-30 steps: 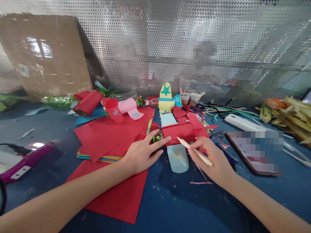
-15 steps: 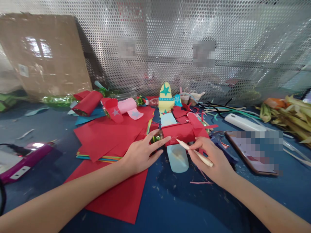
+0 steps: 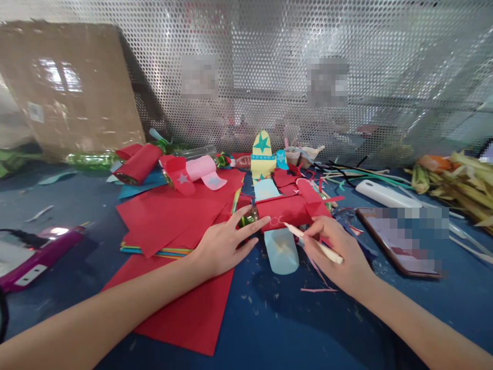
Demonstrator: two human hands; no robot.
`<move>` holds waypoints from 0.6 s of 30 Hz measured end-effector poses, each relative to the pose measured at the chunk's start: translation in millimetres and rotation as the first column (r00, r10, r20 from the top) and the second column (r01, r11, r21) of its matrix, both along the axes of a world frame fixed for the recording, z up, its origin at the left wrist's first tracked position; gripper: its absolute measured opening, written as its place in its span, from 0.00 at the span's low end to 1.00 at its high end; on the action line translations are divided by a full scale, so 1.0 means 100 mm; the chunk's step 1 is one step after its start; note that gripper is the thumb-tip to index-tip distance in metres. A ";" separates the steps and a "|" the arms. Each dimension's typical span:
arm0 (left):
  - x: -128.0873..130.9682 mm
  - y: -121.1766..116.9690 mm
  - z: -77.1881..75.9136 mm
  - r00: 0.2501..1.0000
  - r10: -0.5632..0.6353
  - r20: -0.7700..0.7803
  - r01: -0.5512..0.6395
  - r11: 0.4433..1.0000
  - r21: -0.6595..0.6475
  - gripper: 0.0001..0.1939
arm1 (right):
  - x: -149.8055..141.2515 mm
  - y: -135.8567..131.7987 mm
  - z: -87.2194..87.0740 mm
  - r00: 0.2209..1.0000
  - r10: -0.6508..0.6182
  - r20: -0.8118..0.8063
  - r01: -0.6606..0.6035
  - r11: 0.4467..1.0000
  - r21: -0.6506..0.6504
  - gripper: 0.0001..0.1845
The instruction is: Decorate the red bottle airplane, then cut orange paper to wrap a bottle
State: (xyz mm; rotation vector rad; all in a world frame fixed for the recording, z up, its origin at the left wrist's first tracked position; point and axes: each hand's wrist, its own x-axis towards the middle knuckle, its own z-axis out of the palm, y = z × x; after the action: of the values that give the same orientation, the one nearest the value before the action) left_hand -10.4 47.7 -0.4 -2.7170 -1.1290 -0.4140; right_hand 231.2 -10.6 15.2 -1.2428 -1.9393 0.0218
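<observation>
While the spread left hand (image 3: 223, 247) steadies the red-wrapped bottle (image 3: 283, 207) on the bench (image 3: 265, 321), I log one risk: light hold, possible roll, skidded pale line (image 3: 271, 223). Right hand (image 3: 339, 252): cream pen (image 3: 331, 253), pinched.

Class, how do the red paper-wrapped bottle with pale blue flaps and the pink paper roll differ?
The left hand touches the red paper-wrapped bottle; neither hand touches the pink paper roll. The bottle's covering shows pale curved outlines; the roll's flap bears a pale star. Both have curved paper surfaces.
</observation>
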 end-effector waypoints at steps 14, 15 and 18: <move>0.00 0.00 0.01 1.000 0.010 -0.003 -0.010 1.000 -0.001 0.24 | 0.01 -0.01 0.01 0.997 -0.064 -0.044 0.064 0.998 -0.018 0.05; 0.00 0.00 0.01 1.000 0.011 -0.004 -0.011 1.000 -0.002 0.24 | 0.00 -0.01 0.01 0.997 -0.058 -0.045 0.057 0.998 -0.018 0.05; 0.00 0.00 0.00 1.000 0.015 -0.005 -0.015 1.000 -0.005 0.25 | 0.00 -0.01 0.03 0.998 -0.048 -0.042 0.047 0.999 -0.015 0.05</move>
State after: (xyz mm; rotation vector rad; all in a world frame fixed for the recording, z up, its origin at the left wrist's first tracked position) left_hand -10.3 47.2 -0.1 -2.7102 -1.1504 -0.4031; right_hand 231.0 -11.6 17.9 -1.2876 -1.8761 0.0370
